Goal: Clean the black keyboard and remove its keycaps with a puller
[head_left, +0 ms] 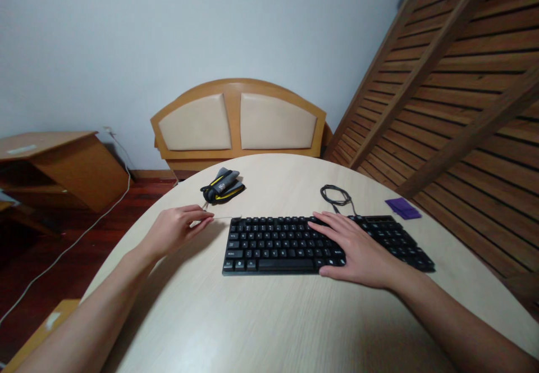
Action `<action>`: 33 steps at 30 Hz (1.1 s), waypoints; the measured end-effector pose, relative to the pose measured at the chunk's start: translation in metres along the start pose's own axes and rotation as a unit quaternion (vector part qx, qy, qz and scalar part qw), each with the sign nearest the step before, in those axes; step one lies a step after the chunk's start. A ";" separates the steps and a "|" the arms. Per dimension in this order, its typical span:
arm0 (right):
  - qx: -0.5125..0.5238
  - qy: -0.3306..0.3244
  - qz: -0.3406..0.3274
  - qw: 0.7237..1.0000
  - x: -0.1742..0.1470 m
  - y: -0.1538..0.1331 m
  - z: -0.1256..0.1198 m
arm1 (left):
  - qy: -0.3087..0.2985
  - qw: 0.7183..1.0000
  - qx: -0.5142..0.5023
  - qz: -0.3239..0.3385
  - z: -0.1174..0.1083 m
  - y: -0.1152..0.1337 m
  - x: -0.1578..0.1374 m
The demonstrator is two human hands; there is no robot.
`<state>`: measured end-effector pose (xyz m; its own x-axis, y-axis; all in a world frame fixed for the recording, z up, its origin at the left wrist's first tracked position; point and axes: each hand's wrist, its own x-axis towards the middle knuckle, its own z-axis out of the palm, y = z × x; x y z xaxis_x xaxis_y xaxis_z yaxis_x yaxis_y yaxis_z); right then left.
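Observation:
A black keyboard lies on the round, pale wooden table. My right hand rests on its right-middle part with the fingers stretched out over the keys and the thumb at the front edge. Left of the keyboard, my left hand pinches a thin white stick between thumb and fingers. The stick's far end reaches the keyboard's back left corner, by the top row of keys. A coiled black cable lies behind the keyboard.
A folded grey, black and yellow bundle sits behind my left hand. Purple cloth lies at the right. Beyond the table stand a padded headboard, a slatted wooden frame and a wooden desk. A white cord crosses the floor.

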<state>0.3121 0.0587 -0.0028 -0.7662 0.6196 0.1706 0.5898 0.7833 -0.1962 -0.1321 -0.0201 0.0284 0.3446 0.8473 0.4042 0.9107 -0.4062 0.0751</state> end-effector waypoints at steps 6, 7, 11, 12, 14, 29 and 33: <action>0.005 0.000 -0.001 1.000 0.001 0.000 -0.001 | 0.001 0.999 -0.043 0.016 0.007 0.014 0.002; 0.005 0.000 -0.002 1.000 0.001 0.001 -0.001 | -0.004 0.998 -0.055 0.017 0.009 0.017 0.003; 0.005 0.000 -0.002 1.000 0.001 0.001 0.000 | -0.021 0.994 -0.099 0.029 0.020 0.025 0.004; 0.007 0.000 -0.002 1.000 0.001 0.001 0.000 | -0.022 0.994 -0.103 0.030 0.023 0.026 0.004; 0.009 0.001 -0.002 1.000 0.002 0.001 0.000 | -0.020 0.995 -0.098 0.025 0.031 0.027 0.005; 0.017 0.002 -0.003 1.000 0.001 0.002 0.001 | -0.027 0.998 -0.052 -0.011 0.025 0.022 0.006; 0.012 0.000 -0.005 1.000 0.002 0.001 0.000 | -0.029 0.998 -0.053 -0.001 0.029 0.029 0.009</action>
<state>0.3113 0.0608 -0.0024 -0.7712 0.6126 0.1734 0.5766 0.7875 -0.2176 -0.0961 -0.0146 0.0081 0.3579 0.8655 0.3504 0.8834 -0.4355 0.1733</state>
